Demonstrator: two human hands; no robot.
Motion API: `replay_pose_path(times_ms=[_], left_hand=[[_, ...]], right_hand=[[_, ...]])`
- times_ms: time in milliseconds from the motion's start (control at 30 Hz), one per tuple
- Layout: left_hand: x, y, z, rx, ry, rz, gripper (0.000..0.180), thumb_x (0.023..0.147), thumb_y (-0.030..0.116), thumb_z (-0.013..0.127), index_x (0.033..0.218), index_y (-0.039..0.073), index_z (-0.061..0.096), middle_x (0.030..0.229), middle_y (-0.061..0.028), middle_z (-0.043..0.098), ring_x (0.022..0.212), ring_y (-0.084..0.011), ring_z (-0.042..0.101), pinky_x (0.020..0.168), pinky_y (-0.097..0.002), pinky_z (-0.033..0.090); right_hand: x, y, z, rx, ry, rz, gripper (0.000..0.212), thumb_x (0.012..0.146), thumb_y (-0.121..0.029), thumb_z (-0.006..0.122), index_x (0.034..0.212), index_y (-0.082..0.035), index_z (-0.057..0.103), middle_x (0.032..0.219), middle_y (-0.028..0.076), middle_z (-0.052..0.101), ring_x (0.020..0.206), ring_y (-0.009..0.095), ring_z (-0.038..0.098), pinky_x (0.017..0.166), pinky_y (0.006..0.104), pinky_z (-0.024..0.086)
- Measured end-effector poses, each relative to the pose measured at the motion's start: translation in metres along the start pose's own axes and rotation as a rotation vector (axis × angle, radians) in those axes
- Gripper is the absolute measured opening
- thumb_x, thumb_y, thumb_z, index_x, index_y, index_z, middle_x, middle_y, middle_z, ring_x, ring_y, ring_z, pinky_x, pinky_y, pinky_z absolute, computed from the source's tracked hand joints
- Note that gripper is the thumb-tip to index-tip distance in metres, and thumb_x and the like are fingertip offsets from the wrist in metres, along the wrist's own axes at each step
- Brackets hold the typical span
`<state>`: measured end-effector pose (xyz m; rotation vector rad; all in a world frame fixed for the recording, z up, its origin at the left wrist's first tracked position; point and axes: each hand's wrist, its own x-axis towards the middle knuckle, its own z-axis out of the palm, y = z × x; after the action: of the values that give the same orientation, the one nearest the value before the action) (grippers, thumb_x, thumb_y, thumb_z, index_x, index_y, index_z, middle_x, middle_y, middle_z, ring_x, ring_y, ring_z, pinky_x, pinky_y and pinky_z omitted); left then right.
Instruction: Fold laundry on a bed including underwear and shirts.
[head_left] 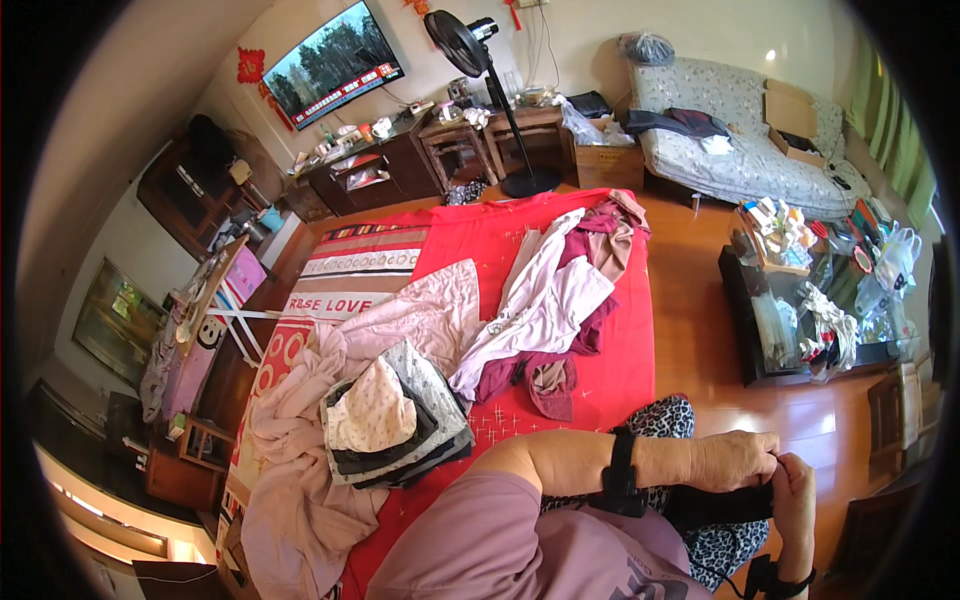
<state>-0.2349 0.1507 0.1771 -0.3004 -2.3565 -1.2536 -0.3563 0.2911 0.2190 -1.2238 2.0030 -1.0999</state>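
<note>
At the lower right, both hands are brought close together over my lap. My left hand [735, 458] has its fingers closed, pinching the edge of a black cloth [705, 507] that hangs down over leopard-print fabric on my legs. Beside it my right hand [795, 482] is closed at the same cloth's upper corner, its fingertips almost meeting the left ones. What kind of garment the black cloth is, I cannot tell. On the red bed, left of my arm, is a stack of folded clothes [400, 425], a cream patterned piece on top.
Loose garments [545, 310] in pale pink and maroon lie across the red bedsheet [625, 310]. A crumpled pink blanket [300, 440] spreads along the left. Right of the bed stands a cluttered black table [745, 335]; beyond are a standing fan [510, 120] and a sofa [690, 165].
</note>
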Motion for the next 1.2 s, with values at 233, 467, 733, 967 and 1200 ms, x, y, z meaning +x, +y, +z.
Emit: replay_pose_path(times_ms=[233, 467, 733, 967, 1200], left_hand=[[-0.002, -0.001, -0.006, 0.098, -0.089, -0.012, 0.008, 0.078, 0.008, 0.063, 0.083, 0.003, 0.061, 0.091, -0.0123, 0.058, 0.088, -0.0312, 0.06, 0.075, -0.0394, 0.049], [-0.001, 0.003, -0.017, 0.166, -0.09, 0.017, 0.01, 0.078, 0.011, 0.063, 0.082, 0.001, 0.061, 0.087, -0.0128, 0.059, 0.085, -0.0314, 0.061, 0.075, -0.0398, 0.049], [0.004, 0.009, -0.02, 0.178, -0.085, -0.055, 0.008, 0.076, 0.009, 0.063, 0.081, 0.002, 0.061, 0.079, -0.0161, 0.064, 0.08, -0.035, 0.063, 0.071, -0.0419, 0.049], [0.003, 0.011, -0.025, 0.16, -0.057, -0.136, 0.011, 0.081, 0.009, 0.059, 0.09, 0.003, 0.057, 0.08, -0.0168, 0.064, 0.081, -0.0371, 0.062, 0.071, -0.0435, 0.049], [0.007, 0.0, -0.021, 0.365, -0.139, -0.081, 0.012, 0.079, 0.014, 0.056, 0.08, 0.003, 0.06, 0.079, -0.0181, 0.063, 0.08, -0.0364, 0.063, 0.072, -0.044, 0.049]], right_hand=[[-0.005, 0.009, -0.005, -0.114, -0.008, -0.072, 0.008, 0.082, 0.003, 0.055, 0.074, 0.002, 0.054, 0.056, 0.009, 0.049, 0.051, 0.014, 0.046, 0.049, 0.0298, 0.037], [-0.007, -0.01, -0.008, -0.145, -0.023, -0.084, 0.004, 0.079, 0.005, 0.056, 0.075, 0.004, 0.055, 0.057, 0.012, 0.049, 0.052, 0.015, 0.042, 0.051, 0.0302, 0.037], [-0.01, -0.015, -0.004, -0.147, -0.056, -0.139, 0.005, 0.081, 0.005, 0.055, 0.076, 0.002, 0.055, 0.055, 0.004, 0.045, 0.051, 0.008, 0.04, 0.047, 0.0262, 0.034], [-0.011, -0.023, -0.001, -0.14, -0.081, -0.141, 0.003, 0.077, 0.006, 0.055, 0.077, 0.003, 0.054, 0.058, 0.01, 0.043, 0.055, 0.012, 0.039, 0.051, 0.0287, 0.036], [-0.006, -0.016, 0.002, -0.224, -0.037, -0.243, 0.003, 0.077, 0.006, 0.055, 0.077, 0.004, 0.053, 0.059, 0.013, 0.046, 0.052, 0.017, 0.042, 0.051, 0.03, 0.037]])
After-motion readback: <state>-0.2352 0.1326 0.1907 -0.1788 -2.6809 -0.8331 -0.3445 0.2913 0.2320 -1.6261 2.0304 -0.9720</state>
